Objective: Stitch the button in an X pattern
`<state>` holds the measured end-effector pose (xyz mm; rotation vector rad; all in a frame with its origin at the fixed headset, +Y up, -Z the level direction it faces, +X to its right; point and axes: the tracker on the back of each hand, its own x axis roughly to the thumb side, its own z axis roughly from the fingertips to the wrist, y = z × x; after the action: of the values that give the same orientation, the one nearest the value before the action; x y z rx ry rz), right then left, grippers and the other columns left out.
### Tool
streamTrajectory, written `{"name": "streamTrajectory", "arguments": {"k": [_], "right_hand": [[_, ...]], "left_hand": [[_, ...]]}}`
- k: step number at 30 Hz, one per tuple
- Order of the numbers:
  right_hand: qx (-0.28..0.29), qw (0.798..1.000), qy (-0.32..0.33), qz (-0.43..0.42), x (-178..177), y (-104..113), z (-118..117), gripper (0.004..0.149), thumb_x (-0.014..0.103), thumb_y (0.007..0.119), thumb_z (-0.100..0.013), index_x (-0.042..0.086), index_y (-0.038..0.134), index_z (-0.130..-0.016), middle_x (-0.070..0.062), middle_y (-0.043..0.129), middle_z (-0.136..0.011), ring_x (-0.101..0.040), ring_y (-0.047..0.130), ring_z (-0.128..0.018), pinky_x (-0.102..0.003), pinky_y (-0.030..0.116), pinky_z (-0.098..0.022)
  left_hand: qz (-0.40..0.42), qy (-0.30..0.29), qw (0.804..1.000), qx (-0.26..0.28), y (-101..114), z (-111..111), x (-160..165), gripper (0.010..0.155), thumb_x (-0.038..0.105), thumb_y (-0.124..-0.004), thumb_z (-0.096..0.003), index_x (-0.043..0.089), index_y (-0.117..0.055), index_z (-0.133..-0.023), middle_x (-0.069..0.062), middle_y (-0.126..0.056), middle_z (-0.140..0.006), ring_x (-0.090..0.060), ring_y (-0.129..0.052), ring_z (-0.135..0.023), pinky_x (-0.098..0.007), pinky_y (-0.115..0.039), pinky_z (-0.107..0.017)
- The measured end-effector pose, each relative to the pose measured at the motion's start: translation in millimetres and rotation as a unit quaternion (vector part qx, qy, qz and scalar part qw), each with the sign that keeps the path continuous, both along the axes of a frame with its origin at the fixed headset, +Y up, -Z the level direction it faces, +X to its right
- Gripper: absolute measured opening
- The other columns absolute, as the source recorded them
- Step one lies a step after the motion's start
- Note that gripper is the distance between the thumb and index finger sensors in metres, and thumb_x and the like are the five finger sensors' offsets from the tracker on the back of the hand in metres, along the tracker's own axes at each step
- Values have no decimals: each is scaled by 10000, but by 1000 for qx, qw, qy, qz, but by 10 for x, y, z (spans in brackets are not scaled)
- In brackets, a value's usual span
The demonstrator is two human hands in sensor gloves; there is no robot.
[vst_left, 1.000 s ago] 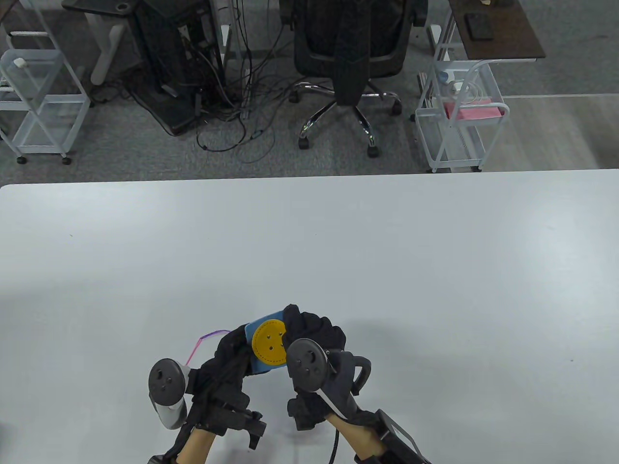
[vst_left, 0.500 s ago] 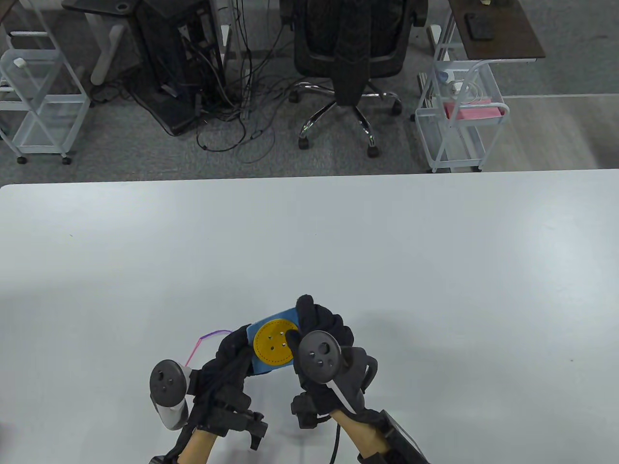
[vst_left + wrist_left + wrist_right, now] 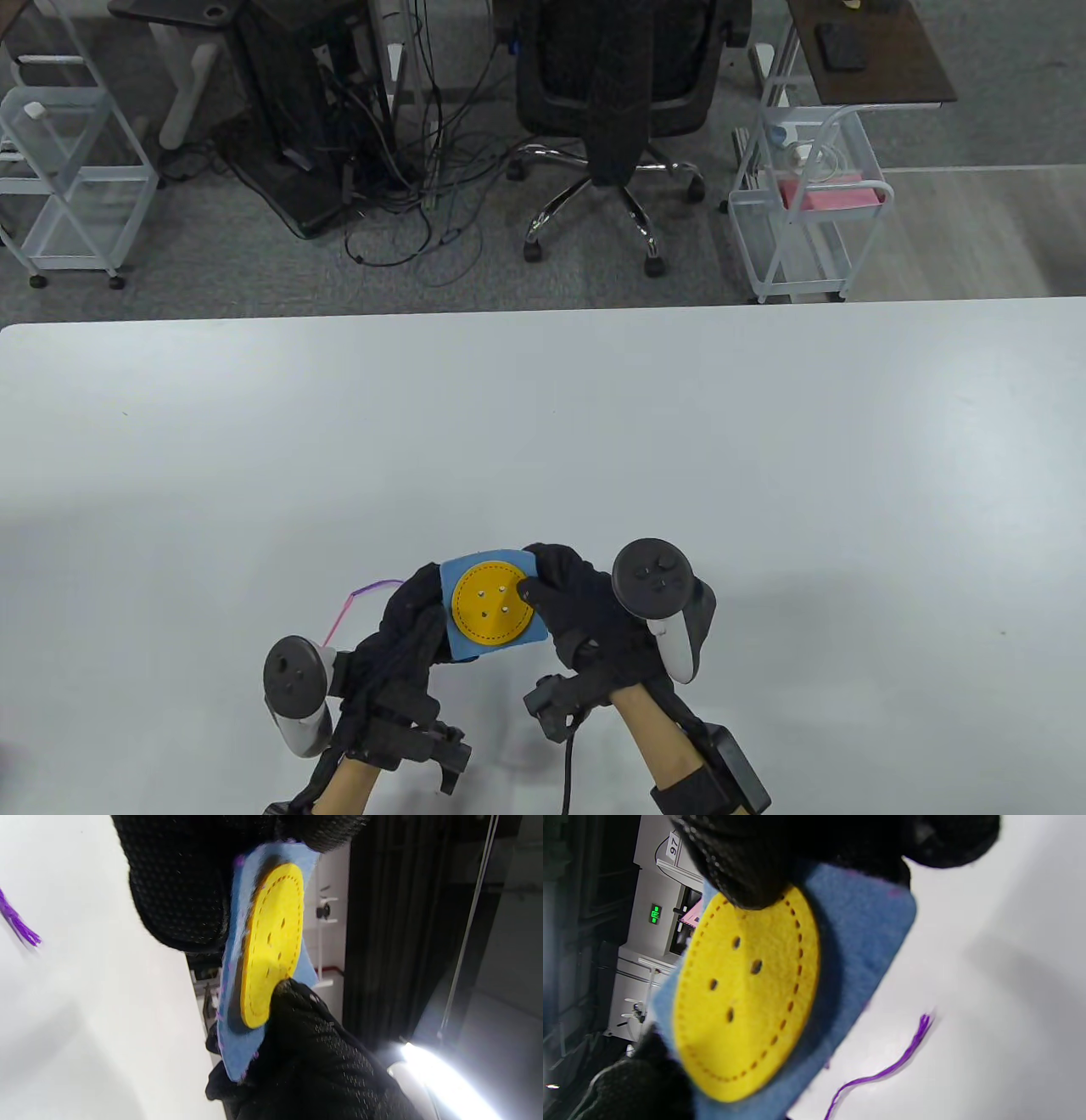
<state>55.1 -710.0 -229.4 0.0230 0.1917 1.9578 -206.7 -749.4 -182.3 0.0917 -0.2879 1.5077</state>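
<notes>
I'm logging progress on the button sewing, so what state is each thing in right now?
yellow felt button: lying on the blue patch, four holes bare, no X stitch yet.
blue felt patch: lifted off the table, held at both sides.
purple thread: loose, trailing across the table.
left hand: grips the patch's left edge.
right hand: pinches the button and patch at their right edge.

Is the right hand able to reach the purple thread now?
Probably not at once: the right hand pinches the button and felt, and the thread lies beyond the left hand, which blocks the direct way.
</notes>
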Motion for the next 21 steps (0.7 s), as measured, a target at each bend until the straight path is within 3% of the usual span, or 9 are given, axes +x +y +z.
{"name": "streamTrajectory", "arguments": {"k": [5,10,15,18,21], "right_hand": [[-18,999,17,-45,35,-16,-19,407,242,821,-472,177,784,-873,-142,901,-766,-279,950,-518,-442,785,-394],[-22,998,26,-56,31,-20,-14,405,241,822,-472,178,789,-871,-144,904,-762,-277,952,-512,-440,787,-391],[-15,998,32,-53,-12,-24,14,408,246,821,-472,178,788,-873,-141,903,-763,-274,952,-514,-438,788,-393],[-9,997,26,-67,-15,-37,33,440,313,808,-479,169,774,-894,-135,890,-790,-285,947,-555,-445,782,-420],[-24,997,21,-65,-21,-59,49,600,419,821,-455,115,706,-959,-181,846,-856,-332,926,-618,-477,761,-448]], "left_hand": [[-59,-28,998,-22,17,-21,-47,628,368,-705,-598,-23,-532,-1058,-290,-853,-866,-355,-1074,-573,-296,-982,-333],[-77,-31,996,-15,12,-23,-4,581,350,-745,-579,-6,-614,-1020,-219,-912,-807,-275,-1102,-493,-236,-978,-265],[-72,-10,997,-10,5,-7,19,439,262,-744,-576,29,-712,-946,-163,-963,-723,-217,-1115,-399,-192,-971,-204],[-82,4,997,-1,22,-1,4,422,248,-741,-575,34,-720,-938,-161,-964,-716,-207,-1114,-387,-180,-969,-201],[-77,24,997,7,44,8,-18,416,242,-739,-574,36,-723,-935,-163,-965,-713,-203,-1114,-384,-175,-969,-198]]}}
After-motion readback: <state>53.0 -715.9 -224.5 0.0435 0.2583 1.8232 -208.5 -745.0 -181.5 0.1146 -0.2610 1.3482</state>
